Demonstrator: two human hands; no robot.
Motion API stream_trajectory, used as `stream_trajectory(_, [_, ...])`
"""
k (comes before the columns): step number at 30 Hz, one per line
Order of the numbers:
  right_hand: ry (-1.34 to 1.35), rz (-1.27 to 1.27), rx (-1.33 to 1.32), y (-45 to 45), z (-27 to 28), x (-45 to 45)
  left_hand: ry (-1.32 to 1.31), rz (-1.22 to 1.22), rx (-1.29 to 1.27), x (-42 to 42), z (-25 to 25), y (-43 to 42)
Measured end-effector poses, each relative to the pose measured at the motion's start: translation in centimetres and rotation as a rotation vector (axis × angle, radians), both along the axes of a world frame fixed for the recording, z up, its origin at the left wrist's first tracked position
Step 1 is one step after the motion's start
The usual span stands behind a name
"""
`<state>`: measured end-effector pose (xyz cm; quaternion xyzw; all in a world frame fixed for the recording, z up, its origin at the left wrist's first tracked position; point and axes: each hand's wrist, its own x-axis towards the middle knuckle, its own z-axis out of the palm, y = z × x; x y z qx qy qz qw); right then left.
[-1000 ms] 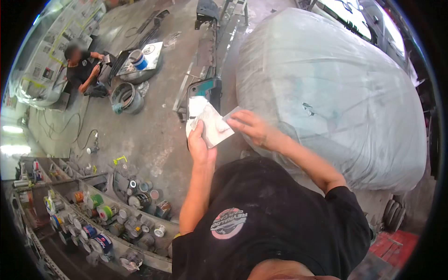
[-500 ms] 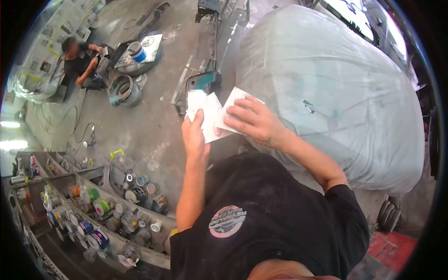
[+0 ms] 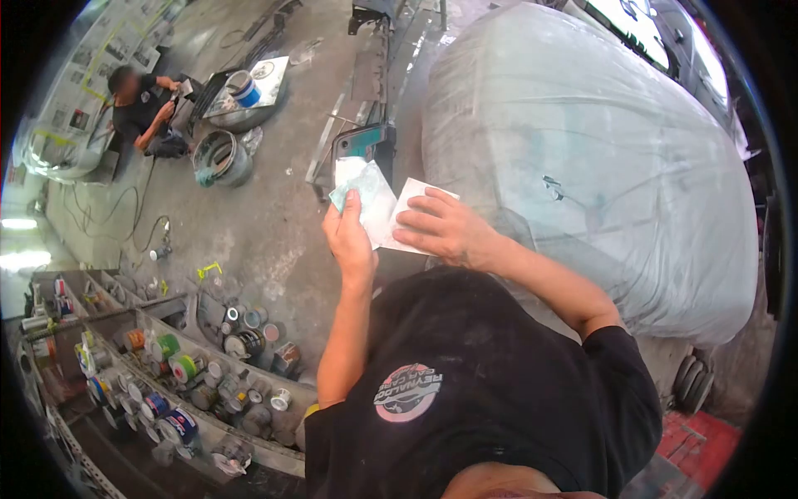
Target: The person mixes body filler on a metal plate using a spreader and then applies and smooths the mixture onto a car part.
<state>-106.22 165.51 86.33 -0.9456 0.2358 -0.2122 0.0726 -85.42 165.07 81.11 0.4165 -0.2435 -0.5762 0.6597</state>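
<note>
My left hand [image 3: 352,233] grips several thin flat pieces, its thumb pressed on top of them. The uppermost is a pale green sheet [image 3: 360,188], with a white sheet [image 3: 379,218] under it and a white edge showing behind. To its right, my right hand [image 3: 449,229] holds a white card-like sheet [image 3: 412,200]. Its fingers lie across the face of that sheet, and its thumb is hidden. The inner edges of the pieces in both hands meet or overlap in front of my chest; I cannot tell what material they are.
On my right stands a large plastic-covered body [image 3: 582,166]. Below left, a shelf rack [image 3: 274,432] holds paint cans. A person [image 3: 143,112] crouches at the upper left near a bucket [image 3: 220,160] and a blue-white pail [image 3: 243,89]. A hose [image 3: 137,208] crosses the floor.
My right hand has lowered slightly with its white sheet, which now sits more upright. The top face in my left hand has gone from white to pale green.
</note>
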Motion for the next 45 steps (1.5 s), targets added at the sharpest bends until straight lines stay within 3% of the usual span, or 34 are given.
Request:
stream_trajectory(5, [0.029, 0.006, 0.105, -0.7, -1.0, -2.8, -0.037, 0.117, -0.036, 1.1, 2.9, -0.7])
stream_trajectory(7, [-0.268, -0.044, 0.297, -0.9, -0.7, -2.3, -0.091, 0.194, -0.046, 1.0, 3.5, -1.0])
stream_trajectory(9, [-0.358, 0.023, 0.27, -0.6, 0.6, -0.9, -0.031, 0.057, 0.008, 1.0, 1.0, -0.8])
stream_trajectory(11, [-0.442, 0.063, 0.249, 0.0, 1.1, -0.2, 0.313, -0.036, 0.066, -0.3, 0.3, 0.0])
stream_trajectory(13, [-0.233, 0.014, 0.049, 0.5, 0.4, 0.0, 0.324, -0.042, 0.07, -0.7, 1.0, 1.0])
stream_trajectory(15, [-0.224, 0.023, 0.025, 0.1, -0.9, -0.6, 0.353, -0.04, 0.083, -0.9, 1.0, 1.4])
stream_trajectory(21, [-0.188, -0.027, 0.097, -1.0, -3.3, -3.1, 0.285, 0.031, 0.113, -0.6, -1.1, 2.9])
stream_trajectory(24, [0.018, -0.133, 0.08, -1.2, -3.4, -4.3, 0.261, 0.029, 0.041, 0.5, 0.3, 3.3])
stream_trajectory(27, [-0.19, -0.198, 0.24, -1.5, -2.6, -3.3, 0.081, 0.116, -0.043, 0.0, 0.9, 3.1])
stream_trajectory(30, [-0.23, -0.082, 0.062, -1.8, -0.1, -0.9, -0.064, 0.074, 0.066, -0.8, -1.2, 2.5])
stream_trajectory(32, [-0.224, -0.078, 0.048, -0.7, -0.8, 0.0, -0.338, 0.13, -0.01, -1.9, -1.4, 2.7])
stream_trajectory(35, [-0.178, -0.065, 0.039, 1.0, -2.0, -0.8, -0.229, 0.168, 0.052, -3.0, 1.1, 2.5])
stream_trajectory(39, [-0.163, -0.074, 0.083, 1.4, -3.7, -3.2, -0.219, 0.199, 0.069, -3.6, 0.4, 2.0])
stream_trajectory(41, [-0.155, -0.081, 0.129, 1.5, -4.6, -5.1, -0.478, 0.322, 0.042, -3.2, -0.1, 2.0])
stream_trajectory(45, [-0.186, -0.07, 0.216, 0.7, -5.1, -7.2, -0.377, 0.363, 0.008, -3.1, 2.0, 1.8])
